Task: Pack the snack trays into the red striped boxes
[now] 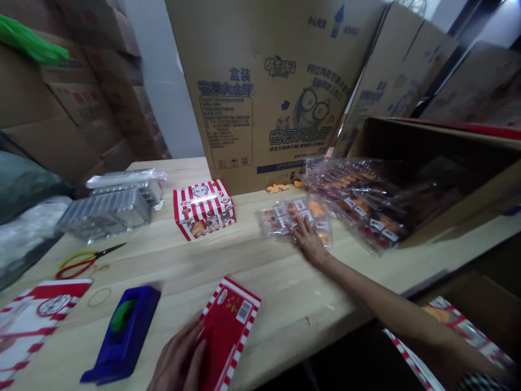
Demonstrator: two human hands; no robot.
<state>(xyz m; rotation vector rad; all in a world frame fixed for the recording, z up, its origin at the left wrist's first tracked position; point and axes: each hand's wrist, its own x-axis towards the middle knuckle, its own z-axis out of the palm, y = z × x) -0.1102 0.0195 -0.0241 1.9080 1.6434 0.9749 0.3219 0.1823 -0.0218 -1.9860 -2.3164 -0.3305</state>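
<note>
Near the front edge of the wooden table, my left hand (181,353) holds a flat red box (228,331) with striped red and white borders and a barcode label. My right hand (308,237) is stretched out with its fingers spread over clear plastic packets (280,220) with orange pieces inside. Just right of that hand, more packets (358,190) spill out of an open cardboard box. A red and white striped box (203,209) stands upright between the hands, farther back.
A blue tape dispenser (124,334), scissors (83,262) and flat striped cardboard (40,326) lie at left. Clear plastic trays (109,209) sit behind them. A large carton (272,92) stands at the back; the open cardboard box (459,206) is at right.
</note>
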